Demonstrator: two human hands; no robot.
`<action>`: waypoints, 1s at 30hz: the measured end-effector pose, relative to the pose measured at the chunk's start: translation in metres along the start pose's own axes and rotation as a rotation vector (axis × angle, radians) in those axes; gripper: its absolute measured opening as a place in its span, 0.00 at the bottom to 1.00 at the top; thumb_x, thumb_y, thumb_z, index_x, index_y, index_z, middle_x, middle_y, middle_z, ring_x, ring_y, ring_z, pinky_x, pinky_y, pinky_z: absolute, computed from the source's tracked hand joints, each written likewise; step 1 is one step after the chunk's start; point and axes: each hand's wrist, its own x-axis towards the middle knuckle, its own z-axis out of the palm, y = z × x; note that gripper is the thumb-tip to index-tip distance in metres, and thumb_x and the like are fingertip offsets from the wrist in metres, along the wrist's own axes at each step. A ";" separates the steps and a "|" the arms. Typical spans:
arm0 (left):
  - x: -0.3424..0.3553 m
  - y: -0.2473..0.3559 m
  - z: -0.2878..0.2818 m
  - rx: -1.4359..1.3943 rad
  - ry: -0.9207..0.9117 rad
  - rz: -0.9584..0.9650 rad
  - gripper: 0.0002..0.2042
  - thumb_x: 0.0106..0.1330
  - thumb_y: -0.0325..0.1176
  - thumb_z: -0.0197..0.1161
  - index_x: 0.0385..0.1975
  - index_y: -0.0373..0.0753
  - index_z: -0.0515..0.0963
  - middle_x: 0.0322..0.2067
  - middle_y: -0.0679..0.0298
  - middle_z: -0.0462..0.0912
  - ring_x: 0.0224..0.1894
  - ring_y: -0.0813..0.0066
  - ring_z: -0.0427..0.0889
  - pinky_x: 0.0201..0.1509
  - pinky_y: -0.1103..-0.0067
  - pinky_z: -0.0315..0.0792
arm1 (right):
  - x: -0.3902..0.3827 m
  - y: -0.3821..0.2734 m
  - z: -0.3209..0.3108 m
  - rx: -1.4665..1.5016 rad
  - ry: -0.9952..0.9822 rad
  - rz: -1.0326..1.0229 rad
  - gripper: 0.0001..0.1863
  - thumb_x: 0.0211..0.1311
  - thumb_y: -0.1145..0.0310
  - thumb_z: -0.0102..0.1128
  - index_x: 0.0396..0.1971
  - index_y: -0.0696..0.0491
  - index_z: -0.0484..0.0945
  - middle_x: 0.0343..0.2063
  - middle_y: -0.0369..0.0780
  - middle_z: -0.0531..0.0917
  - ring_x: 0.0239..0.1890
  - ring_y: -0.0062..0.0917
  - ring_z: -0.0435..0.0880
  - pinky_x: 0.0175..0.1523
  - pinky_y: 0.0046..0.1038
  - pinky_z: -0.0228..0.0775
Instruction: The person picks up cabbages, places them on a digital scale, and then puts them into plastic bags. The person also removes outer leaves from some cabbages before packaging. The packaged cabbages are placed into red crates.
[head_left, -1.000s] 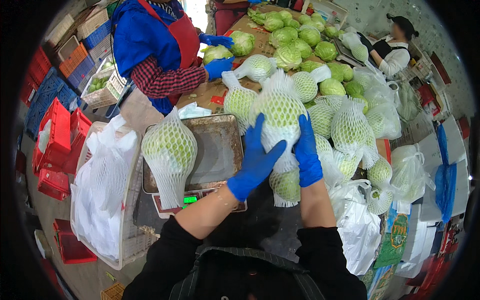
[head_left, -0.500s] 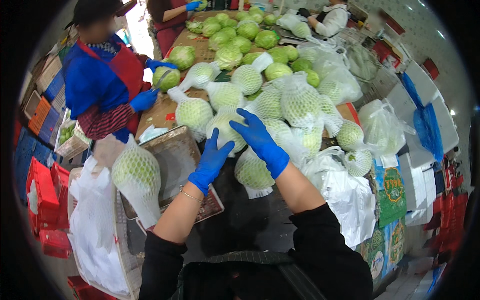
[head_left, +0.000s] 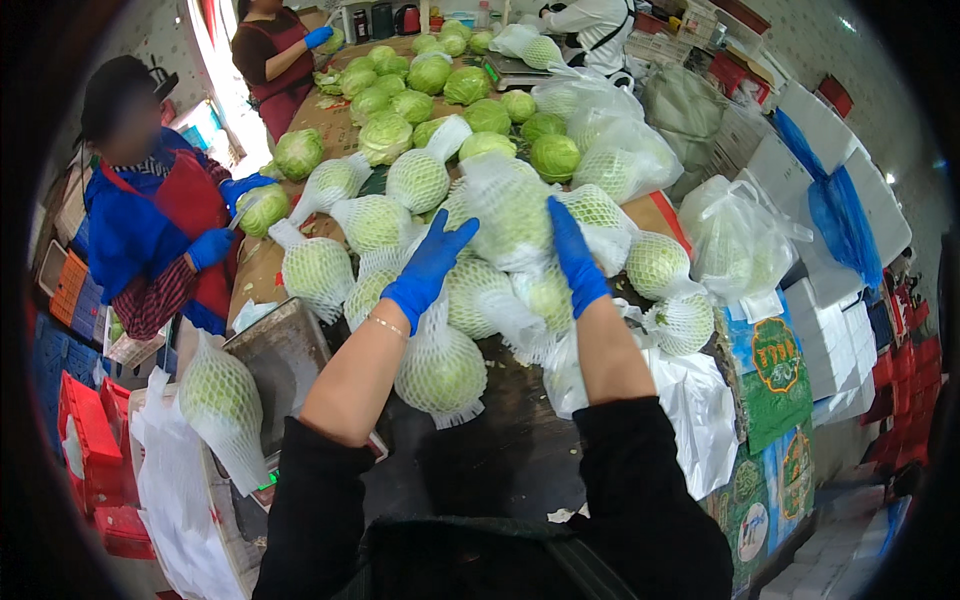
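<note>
Between my two blue-gloved hands is a cabbage in a white foam net (head_left: 508,212), slightly blurred, above other netted cabbages. My left hand (head_left: 432,268) presses its left side with fingers stretched forward. Against its right side lies my right hand (head_left: 577,255), its fingers partly hidden behind the net. Closer to me, another netted cabbage (head_left: 440,370) rests on the dark tabletop. More netted cabbages, such as one on the left (head_left: 317,275) and one on the right (head_left: 657,264), lie around the pile.
Bare green cabbages (head_left: 385,137) cover the far table. A co-worker (head_left: 165,220) at the left holds a cabbage and a knife. A metal tray (head_left: 280,350) and a netted cabbage on a scale (head_left: 222,405) stand near left. White plastic bags (head_left: 690,410) lie at right.
My hands have moved forward and right, and a netted cabbage is now held between them over the pile. My view has shifted; the co-worker appears further left.
</note>
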 end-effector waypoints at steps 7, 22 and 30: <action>-0.007 -0.003 0.002 -0.992 -0.237 -0.065 0.25 0.71 0.50 0.47 0.63 0.43 0.62 0.58 0.61 0.71 0.57 0.65 0.71 0.62 0.66 0.65 | -0.108 -0.095 0.098 -0.669 0.117 -0.761 0.37 0.47 0.53 0.67 0.59 0.47 0.70 0.60 0.45 0.67 0.61 0.46 0.64 0.65 0.44 0.50; 0.018 -0.026 -0.104 0.217 0.459 0.211 0.25 0.61 0.39 0.63 0.57 0.37 0.68 0.48 0.57 0.75 0.45 0.69 0.75 0.48 0.76 0.70 | -0.110 -0.047 0.124 -0.357 -0.520 -0.490 0.22 0.54 0.61 0.62 0.49 0.51 0.75 0.54 0.46 0.72 0.54 0.44 0.73 0.56 0.38 0.66; 0.018 -0.051 -0.106 0.319 0.374 0.202 0.22 0.62 0.32 0.62 0.54 0.30 0.68 0.45 0.61 0.75 0.46 0.75 0.72 0.51 0.79 0.67 | -0.053 -0.023 0.016 -0.236 -0.249 -0.298 0.16 0.57 0.73 0.61 0.46 0.55 0.77 0.40 0.38 0.80 0.39 0.25 0.78 0.46 0.25 0.70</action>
